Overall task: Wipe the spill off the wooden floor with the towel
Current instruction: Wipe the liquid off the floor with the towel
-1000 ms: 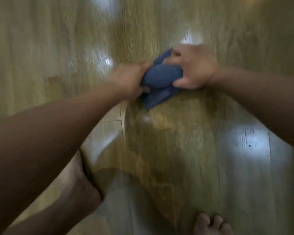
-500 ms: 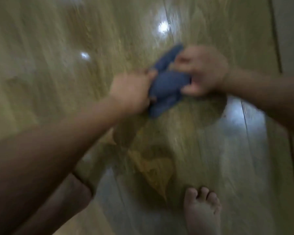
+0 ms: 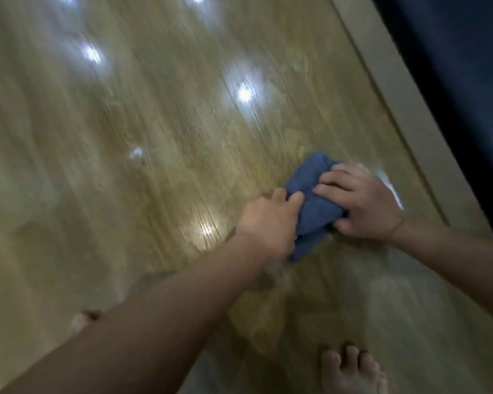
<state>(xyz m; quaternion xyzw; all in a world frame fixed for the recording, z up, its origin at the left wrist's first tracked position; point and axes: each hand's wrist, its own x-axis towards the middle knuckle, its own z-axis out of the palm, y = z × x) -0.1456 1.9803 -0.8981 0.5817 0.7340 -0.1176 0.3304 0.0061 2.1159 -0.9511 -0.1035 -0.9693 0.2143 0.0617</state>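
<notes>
Glossy wooden floor (image 3: 154, 166), bunched blue towel (image 3: 310, 200), both hands gripping

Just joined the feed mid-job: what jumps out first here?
A bunched blue towel sits right of centre on the wooden floor, held by the left hand and the right hand. Bright light reflections dot the glossy surface, and a bare foot shows at the bottom edge.

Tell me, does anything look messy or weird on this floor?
Nothing is broken or knocked over. The blue towel is bunched up, not flat, gripped by the left hand and right hand on the wooden floor. A shiny streak beside the right hand may be wet, but blur makes that unsure.
</notes>
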